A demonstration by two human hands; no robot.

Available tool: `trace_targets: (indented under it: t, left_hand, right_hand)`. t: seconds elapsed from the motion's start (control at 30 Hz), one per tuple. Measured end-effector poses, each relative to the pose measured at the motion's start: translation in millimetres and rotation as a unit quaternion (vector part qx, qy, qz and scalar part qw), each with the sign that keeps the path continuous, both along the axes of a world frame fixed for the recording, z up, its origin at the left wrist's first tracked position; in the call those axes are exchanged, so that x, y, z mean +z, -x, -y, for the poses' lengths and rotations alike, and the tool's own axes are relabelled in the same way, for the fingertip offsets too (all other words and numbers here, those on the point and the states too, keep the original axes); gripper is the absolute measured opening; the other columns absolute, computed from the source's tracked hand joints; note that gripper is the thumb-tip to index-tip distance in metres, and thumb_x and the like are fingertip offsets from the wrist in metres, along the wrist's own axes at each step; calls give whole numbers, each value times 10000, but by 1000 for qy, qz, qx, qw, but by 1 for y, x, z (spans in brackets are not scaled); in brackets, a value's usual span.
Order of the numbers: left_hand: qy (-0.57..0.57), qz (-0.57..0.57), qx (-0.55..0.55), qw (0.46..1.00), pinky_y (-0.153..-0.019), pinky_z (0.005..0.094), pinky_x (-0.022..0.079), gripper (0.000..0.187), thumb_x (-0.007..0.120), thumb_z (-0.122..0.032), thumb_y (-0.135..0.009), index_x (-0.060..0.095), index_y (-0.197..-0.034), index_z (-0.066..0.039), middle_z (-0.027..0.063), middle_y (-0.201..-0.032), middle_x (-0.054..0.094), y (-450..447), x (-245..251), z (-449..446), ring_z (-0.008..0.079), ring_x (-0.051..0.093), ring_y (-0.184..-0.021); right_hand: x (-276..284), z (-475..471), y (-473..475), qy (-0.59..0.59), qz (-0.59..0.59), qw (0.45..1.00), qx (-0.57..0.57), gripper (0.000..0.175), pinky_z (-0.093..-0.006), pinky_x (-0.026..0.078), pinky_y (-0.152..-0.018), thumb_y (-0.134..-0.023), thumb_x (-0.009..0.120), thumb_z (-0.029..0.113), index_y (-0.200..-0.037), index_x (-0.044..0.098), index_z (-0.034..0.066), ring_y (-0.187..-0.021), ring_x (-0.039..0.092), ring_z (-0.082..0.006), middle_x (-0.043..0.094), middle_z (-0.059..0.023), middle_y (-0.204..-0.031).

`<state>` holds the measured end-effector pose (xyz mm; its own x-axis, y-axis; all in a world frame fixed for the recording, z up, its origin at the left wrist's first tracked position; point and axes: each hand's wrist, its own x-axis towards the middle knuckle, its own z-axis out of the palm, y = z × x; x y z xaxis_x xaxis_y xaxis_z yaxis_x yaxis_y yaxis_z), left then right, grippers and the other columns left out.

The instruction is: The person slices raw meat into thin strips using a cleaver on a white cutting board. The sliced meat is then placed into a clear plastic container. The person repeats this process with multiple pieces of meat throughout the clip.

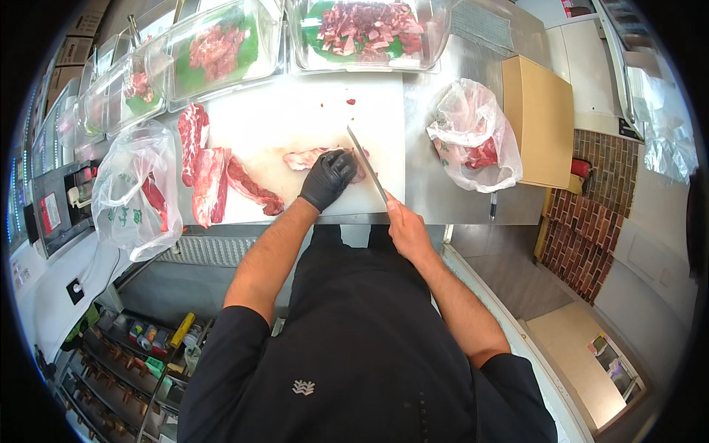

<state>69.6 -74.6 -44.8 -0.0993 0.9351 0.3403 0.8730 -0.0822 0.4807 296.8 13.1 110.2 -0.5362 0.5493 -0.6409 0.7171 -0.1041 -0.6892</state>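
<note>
My left hand (330, 178), in a black glove, presses down on a strip of pale, fatty raw meat (303, 159) on the white cutting board (266, 119). Bare, my right hand (407, 226) grips the handle of a long knife (366, 160). The blade stands to the right of my gloved fingers, across the right end of the meat, and its tip points away from me. Whether the edge is in the meat cannot be told. Larger raw pieces lie at the board's left: a marbled one (193, 141), a thick slab (209, 188) and a darker strip (252, 185).
Clear bins of cut meat (360, 36) line the board's far edge. A plastic bag of meat (477, 141) sits right on the steel counter (415, 188), beside a cardboard box (537, 122) and a pen (493, 206). Another bag (135, 194) overhangs the left front edge. Small scraps (350, 102) dot the board.
</note>
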Motion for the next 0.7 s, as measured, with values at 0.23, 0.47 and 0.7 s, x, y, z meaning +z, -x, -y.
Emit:
trace_targets:
  t: [0.23, 0.47, 0.7]
  left_hand:
    - [15, 0, -8, 1000, -1068, 495, 510, 312, 680, -63, -795, 711, -1105, -78, 129, -1249, 680, -3, -3, 6, 350, 635, -1220]
    - [7, 9, -9, 1000, -985, 491, 542, 267, 747, -126, -814, 744, -1076, -76, 127, -1148, 706, 0, 1, -1, 355, 667, -1119]
    - [-4, -28, -10, 1000, -957, 469, 561, 264, 753, -118, -797, 757, -1059, -88, 110, -1151, 722, 1, 1, -4, 334, 682, -1107]
  right_hand:
    - [3, 12, -14, -32, 8, 999, 34, 519, -409, 511, -806, -1145, 404, 407, -1511, 577, 81, -813, 600, -297, 618, -180, -899]
    - [-16, 6, 7, -68, -8, 997, 47, 541, -404, 522, -718, -1149, 388, 417, -1515, 562, 60, -634, 613, -248, 618, -159, -738]
    - [-23, 12, 2, -55, -25, 998, 27, 543, -409, 531, -743, -1148, 386, 424, -1509, 566, 61, -643, 605, -273, 665, -200, -854]
